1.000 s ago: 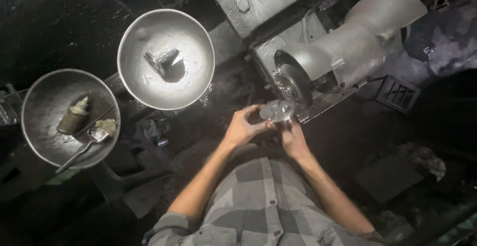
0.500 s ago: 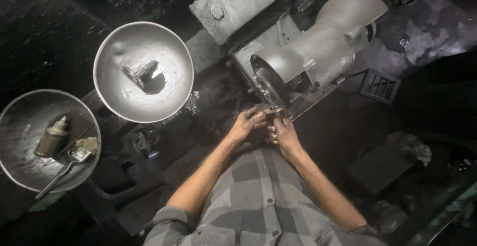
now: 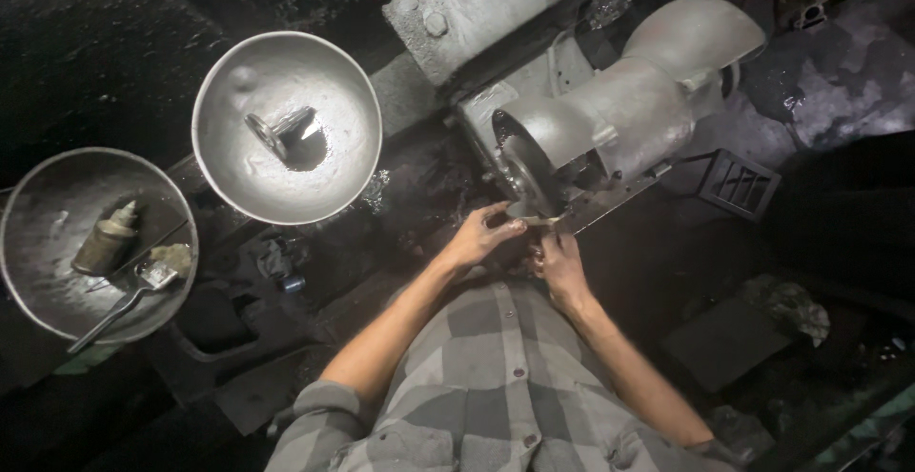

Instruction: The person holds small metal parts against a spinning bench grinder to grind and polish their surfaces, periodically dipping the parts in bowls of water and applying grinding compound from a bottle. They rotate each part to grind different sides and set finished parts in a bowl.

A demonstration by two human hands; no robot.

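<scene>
A grey bench grinder [image 3: 620,119] stands ahead of me, its dark wheel [image 3: 527,172] facing my hands. My left hand [image 3: 481,236] and my right hand [image 3: 558,262] together pinch a small flat metal piece [image 3: 539,220] and hold it right at the lower edge of the wheel. Whether the piece touches the wheel I cannot tell. My forearms come out of the rolled-up sleeves of a grey checked shirt.
A round metal bowl [image 3: 219,81] to the left holds one shiny metal part [image 3: 276,129]. A second bowl [image 3: 29,272] at the far left holds a small bottle [image 3: 107,239], a brush and a rag. A heavy grey block [image 3: 486,5] lies behind the grinder. Dark clutter surrounds everything.
My hands have moved the metal piece up and in close to the wheel's lower edge. The view has shifted, so the bowls and the grinder sit differently in frame.
</scene>
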